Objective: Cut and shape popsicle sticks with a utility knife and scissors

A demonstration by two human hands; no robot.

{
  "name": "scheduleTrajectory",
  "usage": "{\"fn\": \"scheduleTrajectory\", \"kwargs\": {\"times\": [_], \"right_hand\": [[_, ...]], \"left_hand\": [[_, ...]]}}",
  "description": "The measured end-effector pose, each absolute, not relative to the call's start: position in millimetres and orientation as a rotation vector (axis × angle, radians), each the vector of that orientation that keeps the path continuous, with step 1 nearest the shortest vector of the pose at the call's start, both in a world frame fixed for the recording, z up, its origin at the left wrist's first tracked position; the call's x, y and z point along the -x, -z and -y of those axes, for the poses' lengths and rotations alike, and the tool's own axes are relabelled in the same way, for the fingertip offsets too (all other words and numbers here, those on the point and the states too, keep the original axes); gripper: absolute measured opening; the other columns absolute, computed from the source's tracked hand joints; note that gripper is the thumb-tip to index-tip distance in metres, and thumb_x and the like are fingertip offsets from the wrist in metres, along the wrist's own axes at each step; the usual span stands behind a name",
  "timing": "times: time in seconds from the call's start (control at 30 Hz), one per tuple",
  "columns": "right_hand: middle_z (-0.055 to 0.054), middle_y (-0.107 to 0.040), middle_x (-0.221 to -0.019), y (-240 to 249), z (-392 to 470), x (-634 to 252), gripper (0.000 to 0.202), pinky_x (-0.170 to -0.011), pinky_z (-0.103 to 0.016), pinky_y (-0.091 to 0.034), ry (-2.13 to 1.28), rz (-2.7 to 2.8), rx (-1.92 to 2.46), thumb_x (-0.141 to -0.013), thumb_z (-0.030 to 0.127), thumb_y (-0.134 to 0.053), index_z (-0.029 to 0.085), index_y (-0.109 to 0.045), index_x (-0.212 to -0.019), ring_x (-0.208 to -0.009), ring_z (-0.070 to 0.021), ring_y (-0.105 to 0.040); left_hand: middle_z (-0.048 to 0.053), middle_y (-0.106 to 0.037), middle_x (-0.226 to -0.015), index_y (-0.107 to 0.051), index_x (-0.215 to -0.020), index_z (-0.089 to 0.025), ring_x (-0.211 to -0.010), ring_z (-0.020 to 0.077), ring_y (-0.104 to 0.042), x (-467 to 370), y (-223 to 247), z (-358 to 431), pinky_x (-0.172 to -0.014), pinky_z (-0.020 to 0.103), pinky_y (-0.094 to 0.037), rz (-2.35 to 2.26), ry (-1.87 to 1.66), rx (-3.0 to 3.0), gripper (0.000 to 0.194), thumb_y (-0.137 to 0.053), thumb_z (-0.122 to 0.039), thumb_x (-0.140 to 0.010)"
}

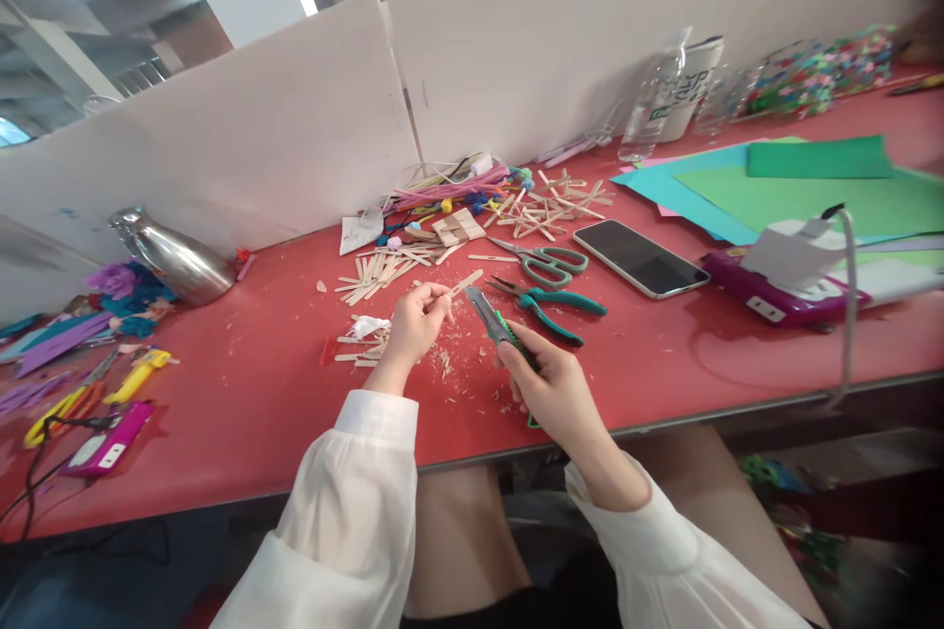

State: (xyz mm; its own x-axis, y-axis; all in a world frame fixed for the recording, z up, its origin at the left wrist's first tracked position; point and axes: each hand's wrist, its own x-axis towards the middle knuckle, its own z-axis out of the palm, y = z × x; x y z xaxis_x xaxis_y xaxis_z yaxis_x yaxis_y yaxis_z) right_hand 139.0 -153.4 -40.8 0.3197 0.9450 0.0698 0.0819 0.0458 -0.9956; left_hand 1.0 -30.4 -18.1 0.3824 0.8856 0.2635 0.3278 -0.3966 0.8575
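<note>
Wooden stick (468,281) left of the pliers (564,299): I have left fingers (426,295) pinching it, right fingers (519,366) wrapped around the utility knife (490,318).

Wht sheer slvs (346,501) w/ cuffs (378,420)

We see bare, matt wood in the stick (469,278) and rough, splintery wood in the shavings (444,364). Our cutter (488,316) pairs a grey metal front with what looks like plastic along its body. The surface (272,373) beneath is smooth with a soft sheen. We find polished, reflective metal on the flask (184,260), a glossy glass-like face on the phone (640,258), clear thin plastic in the bottle (653,103), matt paper in the sheets (803,201), and thin, slightly sheer cloth in our sleeves (350,491).
</note>
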Motion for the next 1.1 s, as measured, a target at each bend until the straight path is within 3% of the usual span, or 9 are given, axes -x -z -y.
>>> {"fn": "scheduleTrajectory", "kwargs": {"times": [0.27,0.63,0.87,1.1], "right_hand": [[0.001,-0.055,-0.063,40.7,151.9,-139.7,0.044,-0.038,-0.023,-0.037,-0.853,1.090,1.413,-0.080,0.042,-0.048,0.013,-0.059,-0.111,-0.039,-0.0085,-0.040],[0.002,-0.052,-0.059,36.3,151.3,-137.4,0.041,-0.041,-0.023,-0.035,-0.781,1.137,1.470,-0.079,0.038,-0.046,0.013,-0.059,-0.108,-0.041,-0.0091,-0.037],[0.004,-0.048,-0.055,36.6,148.9,-139.7,0.023,-0.037,-0.021,-0.033,-0.834,1.162,1.446,-0.080,0.036,-0.044,0.018,-0.057,-0.083,-0.037,-0.0076,-0.037],[0.005,-0.047,-0.053,30.3,150.0,-139.5,0.022,-0.032,-0.021,-0.035,-0.964,1.135,1.377,-0.081,0.038,-0.042,0.020,-0.048,-0.070,-0.030,-0.0074,-0.040]], "left_hand": [[-0.001,-0.058,-0.057,-0.052,-0.075,-0.017,-0.052,0.0098,-0.053,-3.7,15.5,35.0,-0.051,0.020,-0.039,-1.027,-0.969,-1.958,0.012,-0.049,-0.028,-0.080],[-0.003,-0.056,-0.059,-0.048,-0.072,-0.019,-0.052,0.0093,-0.052,-4.1,15.2,39.9,-0.053,0.019,-0.038,-1.053,-1.029,-2.142,0.012,-0.046,-0.024,-0.083],[-0.004,-0.053,-0.058,-0.044,-0.071,-0.020,-0.051,0.0101,-0.050,-8.9,17.5,42.1,-0.054,0.020,-0.037,-1.063,-1.082,-2.248,0.012,-0.043,-0.020,-0.084],[-0.002,-0.055,-0.060,-0.042,-0.074,-0.021,-0.052,0.0115,-0.052,-14.2,24.8,39.7,-0.055,0.022,-0.039,-1.063,-1.097,-2.261,0.011,-0.042,-0.020,-0.085]]}}
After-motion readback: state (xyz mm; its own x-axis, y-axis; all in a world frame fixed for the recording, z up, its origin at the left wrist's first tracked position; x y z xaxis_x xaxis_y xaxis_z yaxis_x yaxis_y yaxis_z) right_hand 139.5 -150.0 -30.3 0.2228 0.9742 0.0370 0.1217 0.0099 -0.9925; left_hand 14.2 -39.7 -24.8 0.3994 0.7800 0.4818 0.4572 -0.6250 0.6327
